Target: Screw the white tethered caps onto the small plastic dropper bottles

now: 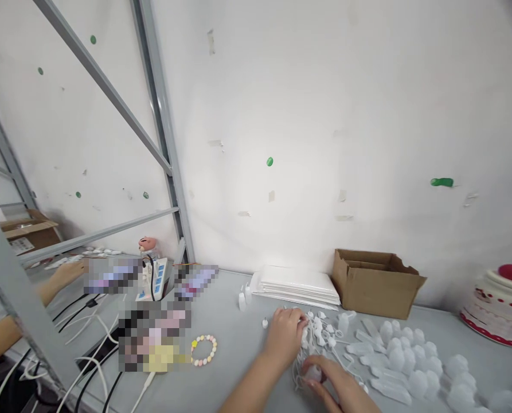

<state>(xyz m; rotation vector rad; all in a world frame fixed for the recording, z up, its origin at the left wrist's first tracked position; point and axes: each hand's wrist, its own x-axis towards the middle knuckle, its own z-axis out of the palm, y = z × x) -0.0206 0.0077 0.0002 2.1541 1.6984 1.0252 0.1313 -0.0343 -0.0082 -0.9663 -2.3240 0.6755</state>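
My left hand (286, 334) rests on the grey table with its fingers curled over a heap of small white plastic parts (322, 335). My right hand (331, 380) lies just below it, fingers closed round a small white piece (313, 373) from the same heap. What the left fingers hold is hidden. To the right, several clear plastic bottles (404, 358) lie spread over the table.
An open cardboard box (374, 281) and a stack of white sheets (299, 285) stand by the wall. A bead bracelet (204, 350), a power strip (155, 279) and white cables (92, 338) lie left. Another person's hand (66, 272) is behind the metal frame (169, 166). A red-and-white container (503, 304) stands far right.
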